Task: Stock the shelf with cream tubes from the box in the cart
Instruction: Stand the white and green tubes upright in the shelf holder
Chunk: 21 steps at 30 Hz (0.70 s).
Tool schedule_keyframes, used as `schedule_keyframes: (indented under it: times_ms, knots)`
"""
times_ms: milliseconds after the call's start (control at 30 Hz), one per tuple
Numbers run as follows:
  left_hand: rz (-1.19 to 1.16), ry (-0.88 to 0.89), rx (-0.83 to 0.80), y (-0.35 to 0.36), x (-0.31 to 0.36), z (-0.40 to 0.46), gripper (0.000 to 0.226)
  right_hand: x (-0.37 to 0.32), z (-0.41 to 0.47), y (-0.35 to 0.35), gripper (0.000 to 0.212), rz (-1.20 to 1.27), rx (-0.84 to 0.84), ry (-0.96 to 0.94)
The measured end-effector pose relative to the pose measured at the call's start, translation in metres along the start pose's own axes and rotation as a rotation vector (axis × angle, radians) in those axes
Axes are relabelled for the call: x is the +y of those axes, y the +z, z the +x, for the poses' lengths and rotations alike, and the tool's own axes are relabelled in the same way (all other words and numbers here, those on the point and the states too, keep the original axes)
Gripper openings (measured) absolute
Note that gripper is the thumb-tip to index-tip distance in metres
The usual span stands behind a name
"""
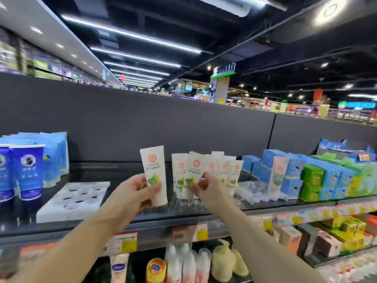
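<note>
My left hand (140, 187) grips one cream tube (155, 174) upright above the shelf (130, 220) front edge; my right hand (206, 185) pinches a tube in the standing row (206, 172) just beside it.

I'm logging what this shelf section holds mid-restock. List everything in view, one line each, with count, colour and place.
cream tube in hand: one, white with red logo, upright in the left grip above the top shelf
cream tubes on shelf: about five, white, standing clustered at shelf centre
blue tubes: two clear, dark blue, left end
clear tray: one, translucent, holes unfilled, left of centre
pink tube: one, pale pink, right of the cluster
blue boxes: several, light blue, right side
green packs: stacked, green, far right
price tags: several, orange and yellow, shelf edge
bottles: several, white and cream, lower shelf
left hand: grips the single tube
right hand: fingers pinch a tube in the cluster
</note>
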State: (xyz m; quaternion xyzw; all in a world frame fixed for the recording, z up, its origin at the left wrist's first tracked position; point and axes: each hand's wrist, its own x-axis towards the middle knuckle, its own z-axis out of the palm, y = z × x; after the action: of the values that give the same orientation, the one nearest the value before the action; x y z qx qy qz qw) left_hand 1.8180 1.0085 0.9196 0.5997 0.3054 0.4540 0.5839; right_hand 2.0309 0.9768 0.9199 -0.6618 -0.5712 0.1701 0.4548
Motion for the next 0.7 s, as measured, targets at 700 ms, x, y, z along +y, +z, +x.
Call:
schedule_keyframes:
  times_ms: [700]
  knots:
    - [0.032, -0.045, 0.313, 0.072, -0.020, -0.016, 0.025, 0.034, 0.040, -0.007, 0.015, -0.155, -0.371, -0.168]
